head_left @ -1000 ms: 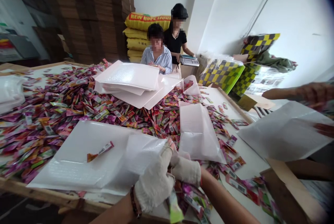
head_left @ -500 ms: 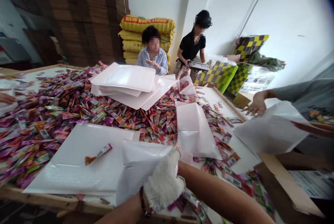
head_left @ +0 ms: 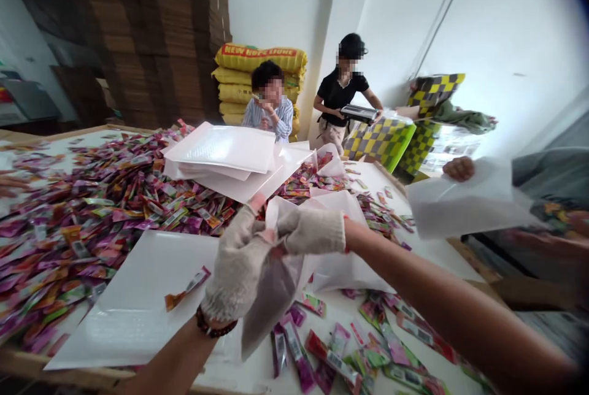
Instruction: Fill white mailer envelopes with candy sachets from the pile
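Between the gloved fingers of the left hand (head_left: 237, 266) and the right hand (head_left: 315, 232), caught near the top: one white bag (head_left: 276, 294), slanting down below the fingertips. Both sets of fingers bent and closed on the bunched film (fingertips partly hidden, so cannot tell how firmly). Looks light and soft, likely slick, quick to crumple, hardly fragile; contents, cannot tell. Best held by opposite sides of the upper edge, fingers spread a little to keep the film from folding over.

Below the fingers, loose sachets (head_left: 335, 363) strewn on the table (head_left: 442, 260), small and shiny, probably slippery. Left of the left fingers, lying flat, a white mailer (head_left: 138, 321) with a single sachet (head_left: 188, 288) on top. Just behind the right wrist, a second white bag (head_left: 352, 275); farther beyond the fingers, stacked mailers (head_left: 225, 146). Well to the right, a co-worker's hand (head_left: 459, 169) on a pale bag (head_left: 460, 206).
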`<state>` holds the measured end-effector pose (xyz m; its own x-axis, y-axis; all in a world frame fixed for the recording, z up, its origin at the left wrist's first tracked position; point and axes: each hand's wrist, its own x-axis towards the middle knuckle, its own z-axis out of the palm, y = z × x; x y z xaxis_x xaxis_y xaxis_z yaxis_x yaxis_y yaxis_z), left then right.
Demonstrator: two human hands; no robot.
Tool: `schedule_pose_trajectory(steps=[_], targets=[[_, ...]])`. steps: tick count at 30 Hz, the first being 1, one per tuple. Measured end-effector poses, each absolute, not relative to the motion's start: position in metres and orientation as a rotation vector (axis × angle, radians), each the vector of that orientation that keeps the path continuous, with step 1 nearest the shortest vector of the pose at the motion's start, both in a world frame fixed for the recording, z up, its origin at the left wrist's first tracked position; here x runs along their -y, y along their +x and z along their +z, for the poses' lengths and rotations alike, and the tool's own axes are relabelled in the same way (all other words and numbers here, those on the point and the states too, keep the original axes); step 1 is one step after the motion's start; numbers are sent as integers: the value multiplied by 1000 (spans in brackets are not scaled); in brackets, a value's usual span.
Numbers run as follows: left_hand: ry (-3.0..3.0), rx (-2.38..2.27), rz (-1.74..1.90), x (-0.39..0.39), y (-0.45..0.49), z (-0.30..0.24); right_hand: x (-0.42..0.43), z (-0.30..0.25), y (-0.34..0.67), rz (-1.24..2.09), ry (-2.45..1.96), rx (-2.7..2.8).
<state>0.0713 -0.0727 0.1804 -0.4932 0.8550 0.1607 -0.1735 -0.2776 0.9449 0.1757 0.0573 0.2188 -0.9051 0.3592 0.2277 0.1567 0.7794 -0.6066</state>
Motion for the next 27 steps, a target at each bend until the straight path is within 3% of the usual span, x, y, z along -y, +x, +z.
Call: schedule_pose_trajectory(steps=[4, 8, 12, 19, 24, 27], targets=[[1420, -1702, 1937, 72, 64, 138, -109, 254, 190, 443, -611, 2717], [2142, -1977, 1275, 56, 90, 75, -148, 258, 234, 171, -763, 2546], [2210, -2015, 743, 9, 134, 16, -134, 187, 267, -337, -1075, 2334], [2354, -1982, 758, -94, 148, -51, -137, 11, 279, -266, -1766, 2421], [2347, -1809, 653, -138, 138, -38, -202, -15, 279, -306, -1764, 2385], [2378, -1678, 630, -119, 119, -7, -230, -5, 284, -172, -1772, 2446]])
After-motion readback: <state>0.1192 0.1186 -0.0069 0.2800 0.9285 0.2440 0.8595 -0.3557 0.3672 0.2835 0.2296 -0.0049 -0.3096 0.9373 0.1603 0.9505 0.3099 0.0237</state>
